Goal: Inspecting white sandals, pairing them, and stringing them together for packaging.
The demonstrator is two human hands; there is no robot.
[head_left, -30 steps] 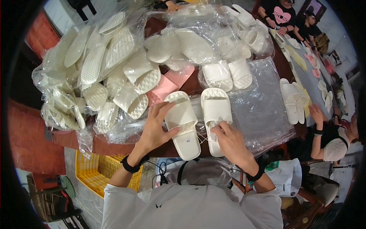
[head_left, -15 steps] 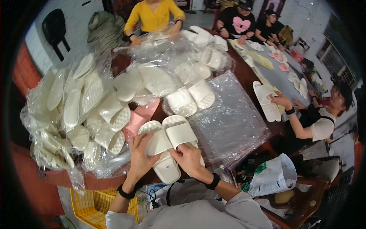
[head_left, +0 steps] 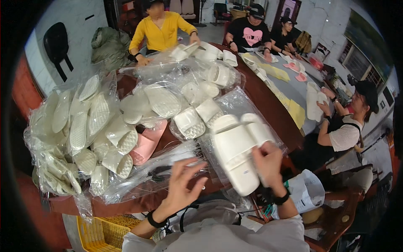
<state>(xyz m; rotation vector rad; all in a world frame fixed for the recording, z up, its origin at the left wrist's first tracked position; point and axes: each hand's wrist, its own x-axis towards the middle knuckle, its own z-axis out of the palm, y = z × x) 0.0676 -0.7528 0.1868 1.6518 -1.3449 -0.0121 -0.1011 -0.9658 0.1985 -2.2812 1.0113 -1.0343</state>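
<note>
Head view shows your right hand [head_left: 268, 166] grasping a pair of white slippers [head_left: 237, 153], pressed together and lifted just above the near edge of the table [head_left: 268, 105]. Your left hand [head_left: 181, 185] is released, fingers spread, empty, hovering near clear plastic bags [head_left: 168, 161] which lie on the edge in front of you. Just beyond them lies a pink slipper [head_left: 147, 143], and to your left a big heap of bagged white slippers [head_left: 79, 134] covers the table and blocks its left part. More bagged pairs [head_left: 189, 101] are piled behind the slippers that you hold.

The table is dark red-brown and long. Other persons work at it: one in a yellow top [head_left: 159, 35] at the far end, one in a black shirt [head_left: 249, 35], and one on your right in a white top [head_left: 344, 132]. A yellow crate [head_left: 98, 233] stands on the floor below.

Compared with half a second ago, both hands were on the slippers lying on the table; now your left hand has let go and the pair is raised.
</note>
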